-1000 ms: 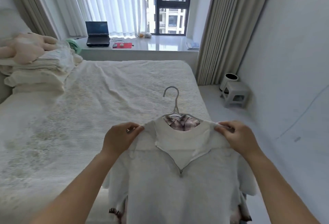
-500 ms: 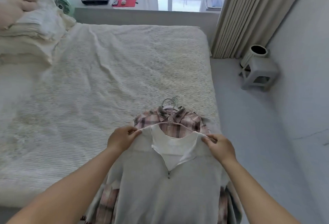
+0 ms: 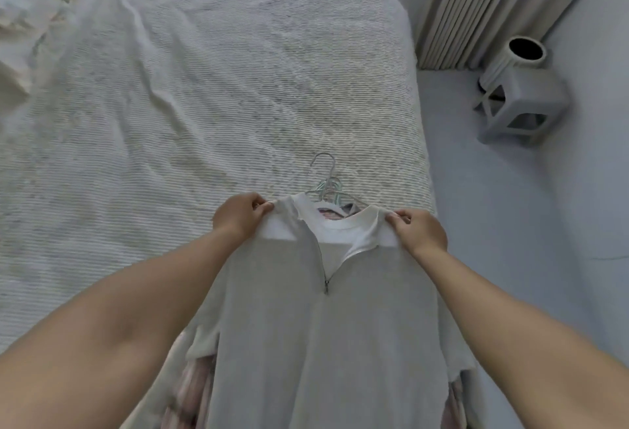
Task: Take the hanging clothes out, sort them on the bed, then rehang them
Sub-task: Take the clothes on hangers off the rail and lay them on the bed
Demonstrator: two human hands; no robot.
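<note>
Garment under handling: a pale grey-white knit top with a short metal zip at the neck (image 3: 326,343), held at centre to lower centre of the frame, over the near right corner of the white ribbed-cover bed (image 3: 204,105). Its long axis runs from neckline at mid-frame down to the bottom edge, collar pointing away toward the bed's far end. Left hand (image 3: 240,219) pinches the left shoulder seam; right hand (image 3: 420,232) pinches the right shoulder seam, fingers curled on the fabric. A cluster of thin metal wire hangers (image 3: 326,183) protrudes beyond the collar, hooks pointing to the upper frame. A pink plaid shirt (image 3: 197,391) shows beneath, at the neck opening and lower edges. A grey plastic stool (image 3: 524,105) stands at upper right, beside beige pleated curtains (image 3: 483,3).
</note>
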